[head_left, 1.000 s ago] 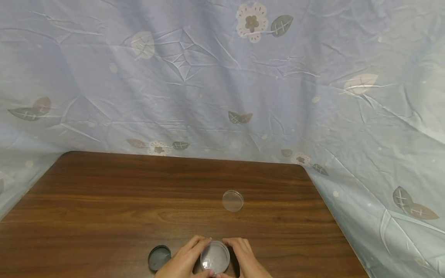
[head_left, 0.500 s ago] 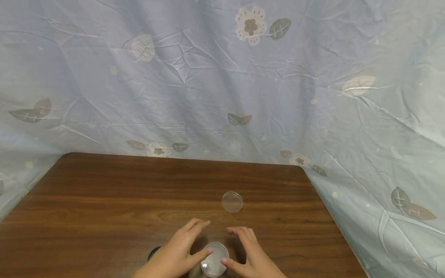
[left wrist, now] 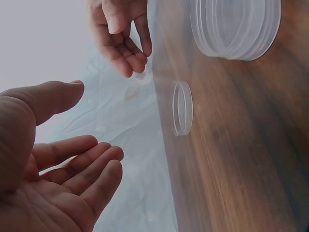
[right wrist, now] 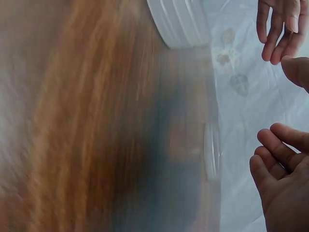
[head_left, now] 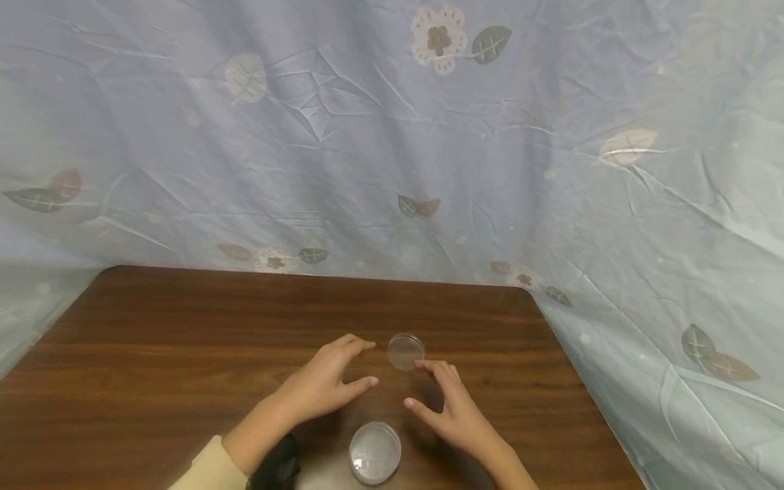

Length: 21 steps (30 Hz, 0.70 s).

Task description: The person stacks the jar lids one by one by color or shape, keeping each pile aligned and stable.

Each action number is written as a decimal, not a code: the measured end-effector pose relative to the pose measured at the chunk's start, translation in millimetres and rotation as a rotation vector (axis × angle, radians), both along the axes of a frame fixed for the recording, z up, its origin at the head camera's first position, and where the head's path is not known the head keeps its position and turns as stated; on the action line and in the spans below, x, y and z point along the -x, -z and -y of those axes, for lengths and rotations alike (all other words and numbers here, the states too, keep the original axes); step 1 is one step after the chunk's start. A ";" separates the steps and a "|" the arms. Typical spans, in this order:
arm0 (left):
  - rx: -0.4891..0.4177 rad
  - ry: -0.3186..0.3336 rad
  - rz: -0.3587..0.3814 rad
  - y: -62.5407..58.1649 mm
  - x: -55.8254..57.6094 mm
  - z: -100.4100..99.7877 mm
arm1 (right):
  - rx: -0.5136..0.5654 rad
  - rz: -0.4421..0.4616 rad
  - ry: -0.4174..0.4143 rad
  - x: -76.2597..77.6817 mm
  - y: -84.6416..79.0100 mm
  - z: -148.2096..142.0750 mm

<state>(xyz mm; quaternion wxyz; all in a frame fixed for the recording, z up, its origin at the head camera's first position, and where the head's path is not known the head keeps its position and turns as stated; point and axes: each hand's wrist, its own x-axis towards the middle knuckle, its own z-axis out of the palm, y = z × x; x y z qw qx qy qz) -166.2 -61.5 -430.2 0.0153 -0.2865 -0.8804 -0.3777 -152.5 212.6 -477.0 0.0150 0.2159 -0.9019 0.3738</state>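
In the head view my left hand (head_left: 327,381) hovers over the table, fingers spread and nothing in them, left of a small clear round lid (head_left: 406,352). My right hand (head_left: 453,412) is also empty, its fingertips overlapping the lid's lower right edge in this view. Nearer to me stands a clear round plastic container (head_left: 375,454), with neither hand on it. Both wrist views show the hands apart; the left one has the small lid (left wrist: 183,108) beyond the ribbed wall of the container (left wrist: 236,29).
A brown wood-grain table (head_left: 184,340) lies under everything. Pale blue cloth (head_left: 367,156) printed with leaves and flowers hangs behind it and at both sides. A black shape (head_left: 278,464) shows beneath the left wrist.
Both hands have let go of the clear container and moved forward, away from me, up to the small lid. The container and the lid stay in place; the left forearm now covers the dark round dish.
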 end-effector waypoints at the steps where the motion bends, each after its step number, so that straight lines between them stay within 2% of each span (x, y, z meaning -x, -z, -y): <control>1: 0.001 0.001 -0.001 -0.1 3.8 -1.2 | -0.002 0.005 0.006 3.0 0.7 -0.6; 7: -0.004 -0.014 0.041 4.4 25.9 -14.3 | 0.007 0.033 0.052 15.8 6.5 -4.6; 14: -0.008 -0.025 0.093 18.2 49.1 -25.5 | 0.040 0.016 0.060 31.6 15.5 -6.0; 21: 0.029 -0.047 0.129 32.2 67.5 -33.6 | 0.019 0.023 0.095 47.6 21.4 -6.4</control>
